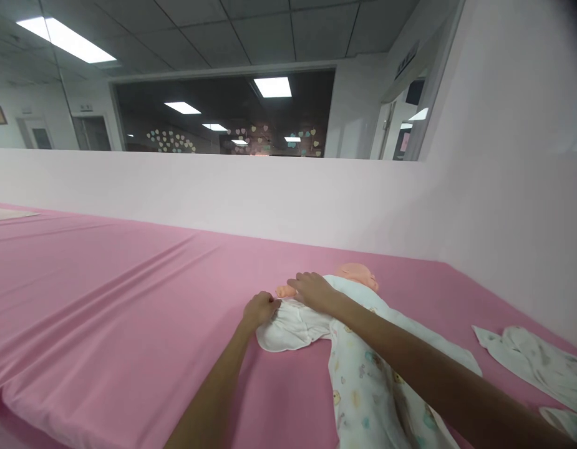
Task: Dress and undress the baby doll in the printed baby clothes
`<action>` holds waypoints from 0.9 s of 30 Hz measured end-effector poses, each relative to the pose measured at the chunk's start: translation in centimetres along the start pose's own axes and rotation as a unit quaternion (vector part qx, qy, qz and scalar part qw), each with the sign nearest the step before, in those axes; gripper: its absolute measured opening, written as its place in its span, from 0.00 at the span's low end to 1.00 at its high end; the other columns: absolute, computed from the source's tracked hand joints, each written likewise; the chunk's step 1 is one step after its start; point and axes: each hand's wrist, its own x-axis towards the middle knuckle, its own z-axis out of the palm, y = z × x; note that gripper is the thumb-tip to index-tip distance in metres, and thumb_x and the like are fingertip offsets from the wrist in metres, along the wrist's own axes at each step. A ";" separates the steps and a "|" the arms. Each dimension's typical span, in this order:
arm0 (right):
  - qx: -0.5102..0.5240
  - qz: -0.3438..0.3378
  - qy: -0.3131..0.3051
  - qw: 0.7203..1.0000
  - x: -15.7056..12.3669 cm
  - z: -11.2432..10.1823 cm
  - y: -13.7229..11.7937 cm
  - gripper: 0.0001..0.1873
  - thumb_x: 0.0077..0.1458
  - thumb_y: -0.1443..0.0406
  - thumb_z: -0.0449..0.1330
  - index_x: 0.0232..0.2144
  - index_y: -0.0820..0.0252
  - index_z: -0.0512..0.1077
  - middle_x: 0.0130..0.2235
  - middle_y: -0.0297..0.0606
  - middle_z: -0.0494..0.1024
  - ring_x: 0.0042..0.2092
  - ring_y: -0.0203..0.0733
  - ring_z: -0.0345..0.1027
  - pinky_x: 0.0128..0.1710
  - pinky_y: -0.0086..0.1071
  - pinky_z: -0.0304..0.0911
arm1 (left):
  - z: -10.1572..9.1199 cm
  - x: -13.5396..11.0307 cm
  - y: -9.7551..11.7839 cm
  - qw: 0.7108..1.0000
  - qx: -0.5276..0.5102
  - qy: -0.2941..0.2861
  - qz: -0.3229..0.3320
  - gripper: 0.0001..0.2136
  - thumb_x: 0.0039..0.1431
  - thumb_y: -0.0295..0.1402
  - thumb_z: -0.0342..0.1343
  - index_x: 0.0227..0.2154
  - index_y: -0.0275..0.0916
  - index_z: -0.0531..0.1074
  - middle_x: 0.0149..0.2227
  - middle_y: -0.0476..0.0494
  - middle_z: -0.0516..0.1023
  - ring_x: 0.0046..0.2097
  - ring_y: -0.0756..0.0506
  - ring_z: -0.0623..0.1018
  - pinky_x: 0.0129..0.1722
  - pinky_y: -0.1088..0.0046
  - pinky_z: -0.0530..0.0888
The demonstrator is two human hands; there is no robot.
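Note:
A baby doll [358, 272] lies on the pink sheet, its head turned away and its body under a white baby gown [358, 386] with small coloured prints. One sleeve [292, 327], plain white inside, is spread out to the left. My left hand [261, 310] is closed in a pinch on the edge of that sleeve. Across the doll's outstretched arm [285, 291] lies my right hand [314, 292], its fingers curled over the arm just above the sleeve. The doll's small hand pokes out past my fingertips. My right forearm crosses over the gown and hides part of it.
The pink sheet [129, 299] covers a wide padded surface with folds at the left. A crumpled white printed cloth [536, 362] lies at the right. A pale flat item [10, 214] rests at the far left. White walls [223, 193] border the back and right, below a window.

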 end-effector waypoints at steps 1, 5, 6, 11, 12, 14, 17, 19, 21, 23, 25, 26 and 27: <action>0.008 0.001 0.002 1.000 0.0 -0.1 -0.3 0.14 0.62 0.60 0.50 0.47 0.56 0.68 0.43 0.43 0.74 0.42 0.47 0.68 0.38 0.35 0.57 | -0.1 0.1 0.0 0.999 -0.037 -0.010 0.004 0.11 0.54 0.38 0.52 0.25 0.36 0.71 0.28 0.41 0.76 0.33 0.43 0.75 0.32 0.70 0.67; 0.037 -0.002 0.009 0.999 0.2 -0.6 -1.2 0.17 0.62 0.57 0.49 0.50 0.53 0.66 0.43 0.42 0.75 0.43 0.46 0.69 0.38 0.34 0.57 | -0.7 -0.1 0.5 0.984 -0.173 -0.046 0.015 0.13 0.55 0.41 0.54 0.27 0.34 0.72 0.30 0.41 0.77 0.31 0.47 0.75 0.31 0.73 0.69; 0.044 -0.003 0.010 0.999 0.1 -0.7 -1.4 0.17 0.62 0.57 0.49 0.50 0.53 0.66 0.43 0.41 0.75 0.43 0.46 0.69 0.38 0.34 0.57 | -0.9 -0.3 0.6 0.979 -0.199 -0.052 0.017 0.13 0.54 0.41 0.54 0.28 0.33 0.72 0.30 0.40 0.77 0.32 0.47 0.75 0.32 0.73 0.70; 0.081 -0.008 0.014 0.997 -0.5 -1.4 -2.1 0.17 0.61 0.62 0.49 0.51 0.54 0.66 0.44 0.41 0.75 0.44 0.46 0.69 0.41 0.36 0.58 | -1.5 -0.8 0.9 0.955 -0.279 -0.092 0.027 0.13 0.48 0.38 0.59 0.31 0.33 0.74 0.35 0.37 0.79 0.37 0.43 0.78 0.36 0.70 0.73; 0.094 -0.014 0.017 0.995 -1.0 -1.7 -2.3 0.18 0.61 0.63 0.49 0.53 0.54 0.65 0.46 0.40 0.75 0.45 0.45 0.69 0.42 0.36 0.59 | -1.6 -0.7 0.8 0.948 -0.302 -0.100 0.021 0.13 0.46 0.37 0.60 0.33 0.32 0.74 0.35 0.37 0.80 0.37 0.43 0.78 0.37 0.69 0.74; 0.137 -0.024 0.045 0.989 -2.4 -2.3 -2.5 0.21 0.60 0.64 0.50 0.55 0.54 0.63 0.49 0.39 0.74 0.48 0.44 0.67 0.46 0.36 0.59 | -1.5 -0.4 0.7 0.938 -0.335 -0.090 -0.009 0.15 0.44 0.35 0.60 0.36 0.32 0.74 0.34 0.38 0.80 0.36 0.43 0.79 0.37 0.68 0.74; 0.204 0.028 0.145 0.968 -6.6 -2.7 -1.7 0.19 0.61 0.63 0.49 0.53 0.55 0.65 0.51 0.39 0.73 0.52 0.43 0.65 0.51 0.37 0.57 | -1.5 0.2 0.6 0.949 -0.311 -0.019 -0.058 0.15 0.47 0.36 0.56 0.38 0.34 0.71 0.32 0.40 0.79 0.32 0.44 0.78 0.35 0.68 0.75; 0.196 0.119 0.209 0.951 -10.8 -2.2 0.4 0.17 0.62 0.62 0.47 0.50 0.55 0.69 0.51 0.40 0.74 0.53 0.44 0.64 0.53 0.38 0.55 | -1.6 0.5 0.6 0.960 -0.269 0.037 -0.070 0.12 0.51 0.37 0.53 0.36 0.35 0.71 0.31 0.41 0.78 0.31 0.45 0.77 0.33 0.68 0.74; 0.170 0.229 0.221 0.933 -15.6 -0.9 3.9 0.18 0.62 0.59 0.46 0.49 0.57 0.70 0.50 0.42 0.74 0.52 0.46 0.64 0.53 0.39 0.55 | -1.8 0.6 1.0 0.966 -0.233 0.087 -0.066 0.10 0.53 0.36 0.51 0.35 0.36 0.70 0.33 0.42 0.77 0.34 0.45 0.76 0.34 0.69 0.72; 0.137 0.378 0.194 0.895 -20.3 1.0 8.0 0.18 0.61 0.61 0.45 0.44 0.59 0.71 0.45 0.44 0.76 0.46 0.47 0.68 0.46 0.39 0.58 | -1.8 0.5 2.4 0.970 -0.184 0.152 -0.046 0.09 0.54 0.34 0.49 0.37 0.39 0.69 0.37 0.44 0.76 0.38 0.45 0.75 0.37 0.70 0.70; 0.078 0.491 0.125 0.859 -24.1 3.2 11.6 0.17 0.59 0.63 0.44 0.35 0.60 0.72 0.33 0.44 0.77 0.37 0.48 0.70 0.39 0.39 0.57 | -1.3 0.3 5.0 0.970 -0.121 0.209 -0.005 0.10 0.55 0.35 0.48 0.39 0.41 0.69 0.36 0.46 0.76 0.39 0.45 0.74 0.38 0.70 0.69; 0.079 0.523 0.102 0.842 -25.6 4.3 13.0 0.17 0.58 0.63 0.44 0.31 0.60 0.72 0.31 0.43 0.76 0.36 0.48 0.69 0.37 0.38 0.56 | -0.9 0.2 6.8 0.970 -0.088 0.224 0.024 0.10 0.55 0.36 0.48 0.39 0.42 0.69 0.35 0.47 0.76 0.38 0.45 0.74 0.37 0.71 0.68; 0.106 0.548 0.088 0.825 -26.7 5.3 14.1 0.16 0.58 0.63 0.45 0.29 0.60 0.71 0.30 0.42 0.75 0.35 0.47 0.69 0.36 0.37 0.55 | -0.2 0.1 8.8 0.971 -0.063 0.224 0.058 0.10 0.55 0.37 0.48 0.38 0.42 0.69 0.33 0.48 0.75 0.36 0.45 0.74 0.36 0.71 0.68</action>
